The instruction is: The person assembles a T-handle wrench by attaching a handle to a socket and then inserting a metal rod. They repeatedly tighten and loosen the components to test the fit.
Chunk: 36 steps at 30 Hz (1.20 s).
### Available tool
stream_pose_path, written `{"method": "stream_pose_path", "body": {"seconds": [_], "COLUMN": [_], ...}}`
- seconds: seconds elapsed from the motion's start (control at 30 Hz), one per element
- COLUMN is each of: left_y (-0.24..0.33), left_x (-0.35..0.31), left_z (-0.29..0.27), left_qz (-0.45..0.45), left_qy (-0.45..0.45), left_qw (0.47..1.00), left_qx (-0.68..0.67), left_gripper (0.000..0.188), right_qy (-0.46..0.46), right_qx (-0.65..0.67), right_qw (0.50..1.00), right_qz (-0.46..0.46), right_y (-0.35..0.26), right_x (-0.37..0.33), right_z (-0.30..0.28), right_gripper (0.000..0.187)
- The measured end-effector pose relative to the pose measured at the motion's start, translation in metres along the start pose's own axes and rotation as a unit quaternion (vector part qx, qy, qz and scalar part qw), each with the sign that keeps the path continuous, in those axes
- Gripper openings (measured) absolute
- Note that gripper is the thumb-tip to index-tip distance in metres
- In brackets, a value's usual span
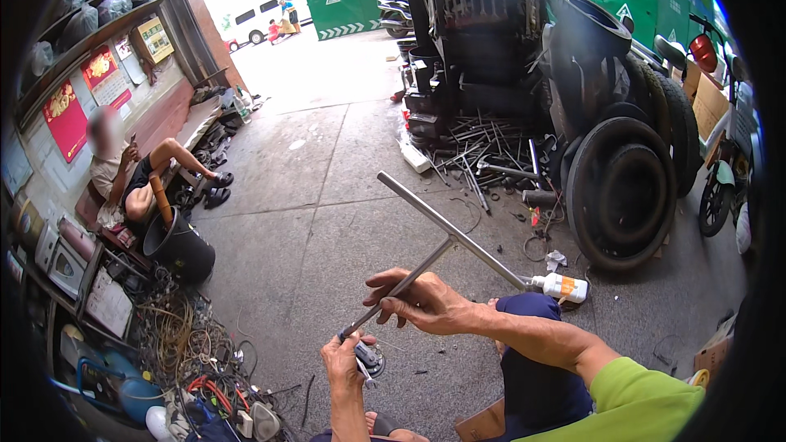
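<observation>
A long T-handle socket wrench (416, 271) slants across the middle, its metal crossbar (426, 211) raised away from me. My left hand (342, 360) is closed around the wrench's lower end. Higher on the same shaft, my right hand (426, 304) holds it between thumb and fingers. Just right of my left hand is a small round metal part (370, 358), partly hidden by that hand; I cannot tell whether it is held or lies on the ground. Beyond my right forearm, a white bottle with an orange label (565, 287) lies on its side near my knee.
Tires (624, 192) lean at the right, beside a heap of metal rods (491, 143) under a tool rack (483, 12). To the left stand a black bucket (182, 250) and tangled cables (176, 319). A person (123, 164) sits on a bench behind the bucket.
</observation>
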<state>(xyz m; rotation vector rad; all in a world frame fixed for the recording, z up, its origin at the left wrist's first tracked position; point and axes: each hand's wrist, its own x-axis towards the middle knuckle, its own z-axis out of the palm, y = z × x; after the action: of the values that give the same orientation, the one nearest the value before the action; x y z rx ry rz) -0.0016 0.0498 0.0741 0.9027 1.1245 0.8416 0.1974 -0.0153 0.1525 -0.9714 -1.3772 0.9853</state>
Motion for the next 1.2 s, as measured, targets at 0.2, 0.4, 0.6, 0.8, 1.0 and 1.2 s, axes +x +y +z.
{"method": "stream_pose_path", "body": {"seconds": [0.2,0.4,0.6,0.8,1.0,1.2], "left_y": [0.000,-0.005,-0.010,-0.007,0.002,-0.004], "left_x": [-0.002,-0.001,0.002,0.003,-0.001,-0.004], "left_z": [0.002,0.003,-0.001,-0.004,-0.002,0.005], "left_qz": [-0.012,-0.035,-0.010,0.000,-0.001,-0.035], "left_qy": [-0.016,-0.040,-0.040,-0.004,0.000,-0.006], "left_qw": [1.000,0.998,0.999,1.000,1.000,0.999], "left_qx": [-0.014,-0.034,-0.019,-0.022,0.025,0.005], "left_gripper": [0.014,0.015,0.016,0.015,0.010,0.009], "right_qy": [0.052,0.102,0.111,0.018,0.052,0.063], "right_qx": [-0.087,-0.099,-0.124,0.005,-0.096,-0.136], "right_qw": [0.994,0.988,0.983,1.000,0.992,0.988], "right_qz": [-0.036,-0.067,-0.073,-0.006,-0.057,-0.046], "right_y": [0.002,-0.006,0.001,0.007,0.002,0.003], "right_x": [0.000,0.001,0.000,0.005,0.003,0.003], "right_z": [0.002,0.000,0.003,-0.001,0.004,-0.001], "right_gripper": [0.027,0.019,0.026,0.034,0.027,0.024]}}
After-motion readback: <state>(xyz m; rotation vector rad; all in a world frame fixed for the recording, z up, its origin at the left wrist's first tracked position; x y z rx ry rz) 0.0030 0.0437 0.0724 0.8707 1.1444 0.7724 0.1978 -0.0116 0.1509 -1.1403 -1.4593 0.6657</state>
